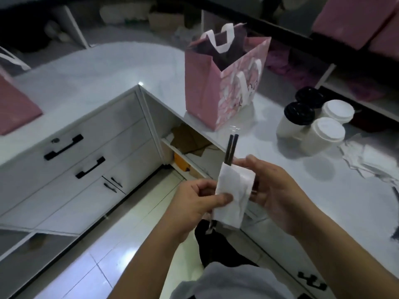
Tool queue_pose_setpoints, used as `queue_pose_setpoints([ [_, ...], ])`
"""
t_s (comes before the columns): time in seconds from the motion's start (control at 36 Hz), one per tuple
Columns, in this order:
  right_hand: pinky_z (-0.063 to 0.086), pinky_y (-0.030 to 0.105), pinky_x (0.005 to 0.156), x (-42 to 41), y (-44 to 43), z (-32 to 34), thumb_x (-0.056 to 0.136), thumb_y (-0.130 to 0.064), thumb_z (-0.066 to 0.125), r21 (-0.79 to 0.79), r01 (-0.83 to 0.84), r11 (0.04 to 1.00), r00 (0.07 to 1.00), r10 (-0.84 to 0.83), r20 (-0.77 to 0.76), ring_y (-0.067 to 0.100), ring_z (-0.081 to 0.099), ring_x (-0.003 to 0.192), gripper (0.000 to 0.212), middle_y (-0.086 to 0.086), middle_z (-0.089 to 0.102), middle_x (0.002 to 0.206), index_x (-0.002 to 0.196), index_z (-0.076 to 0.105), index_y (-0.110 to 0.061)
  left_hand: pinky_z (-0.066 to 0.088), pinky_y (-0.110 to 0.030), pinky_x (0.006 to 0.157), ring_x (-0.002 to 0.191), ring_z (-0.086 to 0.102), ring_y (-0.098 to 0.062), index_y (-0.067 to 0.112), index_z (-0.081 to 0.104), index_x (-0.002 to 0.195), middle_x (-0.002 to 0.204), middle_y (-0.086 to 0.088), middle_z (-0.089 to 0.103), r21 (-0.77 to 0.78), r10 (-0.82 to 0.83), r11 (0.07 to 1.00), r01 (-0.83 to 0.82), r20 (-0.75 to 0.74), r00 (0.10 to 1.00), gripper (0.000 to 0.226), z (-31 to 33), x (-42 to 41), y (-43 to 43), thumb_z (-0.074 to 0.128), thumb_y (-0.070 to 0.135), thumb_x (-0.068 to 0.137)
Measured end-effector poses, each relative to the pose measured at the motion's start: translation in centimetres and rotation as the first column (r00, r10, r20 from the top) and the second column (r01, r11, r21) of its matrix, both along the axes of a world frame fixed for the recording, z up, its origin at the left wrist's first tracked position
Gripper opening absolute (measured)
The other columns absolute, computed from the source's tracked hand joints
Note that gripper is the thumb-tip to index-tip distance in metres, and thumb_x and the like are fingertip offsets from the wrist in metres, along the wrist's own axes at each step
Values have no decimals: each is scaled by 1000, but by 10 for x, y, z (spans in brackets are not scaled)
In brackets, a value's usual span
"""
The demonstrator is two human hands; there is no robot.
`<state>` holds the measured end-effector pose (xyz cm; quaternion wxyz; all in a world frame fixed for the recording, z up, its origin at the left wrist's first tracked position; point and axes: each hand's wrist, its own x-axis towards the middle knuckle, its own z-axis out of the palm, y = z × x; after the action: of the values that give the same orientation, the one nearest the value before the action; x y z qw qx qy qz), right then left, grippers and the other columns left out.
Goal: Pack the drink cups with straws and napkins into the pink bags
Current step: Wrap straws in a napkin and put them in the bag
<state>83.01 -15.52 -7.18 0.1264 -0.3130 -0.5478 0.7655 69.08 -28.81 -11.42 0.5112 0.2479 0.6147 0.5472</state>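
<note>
Left hand [194, 203] pinching napkin [233, 197], right hand [274, 186] curled around it, black straws [231, 148] poking out

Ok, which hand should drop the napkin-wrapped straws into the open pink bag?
Probably the right hand: it cups the napkin and straws from behind, over the counter where the pink bag stands. The left hand only pinches the napkin's edge.

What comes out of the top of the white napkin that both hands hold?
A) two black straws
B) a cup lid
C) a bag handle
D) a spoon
A: two black straws rise from the folded napkin, which the left hand pinches and the right hand holds.
</note>
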Motion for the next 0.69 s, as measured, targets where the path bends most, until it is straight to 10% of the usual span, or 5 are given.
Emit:
queue_pose_setpoints([
  [0.28, 57, 32, 72, -100, 72, 23, 80, -24, 80, -5, 106, 994, 961, -104, -257, 27, 72, 84, 18, 12, 73, 87, 90, 77, -10, 59, -25, 69, 82, 76, -18, 30, 78, 98, 89, -1, 78, 158, 45, 988, 5, -310, 950, 20, 70, -96, 95, 84, 24, 80],
  [0.39, 55, 24, 77, -118, 141, 48, 67, -48, 86, 126, 204, 971, 902, -136, -411, 13, 71, 84, 36, -2, 76, 85, 88, 81, -20, 59, -27, 81, 96, 73, -19, 29, 74, 103, 102, 0, 76, 211, -33, 969, 125, -390, 920, 29, 109, -147, 143, 83, 31, 76],
  [0.56, 54, 18, 69, -138, 234, 76, 75, -12, 74, 470, 384, 795, 868, -137, -478, 6, 72, 76, 19, -9, 78, 86, 92, 79, -19, 54, -30, 93, 108, 64, -2, 36, 67, 119, 115, 19, 69, 167, 121, 986, 15, -769, 628, 36, 128, -218, 224, 79, 27, 86],
  [0.69, 51, 11, 70, -165, 273, 83, 79, -5, 74, 700, 333, 632, 912, -27, -410, -3, 68, 76, 28, -23, 74, 84, 103, 69, -19, 41, -27, 88, 120, 46, -8, 47, 40, 142, 148, 10, 44, -167, -197, 980, 106, -857, 477, 84, 120, -247, 293, 86, 42, 72],
])
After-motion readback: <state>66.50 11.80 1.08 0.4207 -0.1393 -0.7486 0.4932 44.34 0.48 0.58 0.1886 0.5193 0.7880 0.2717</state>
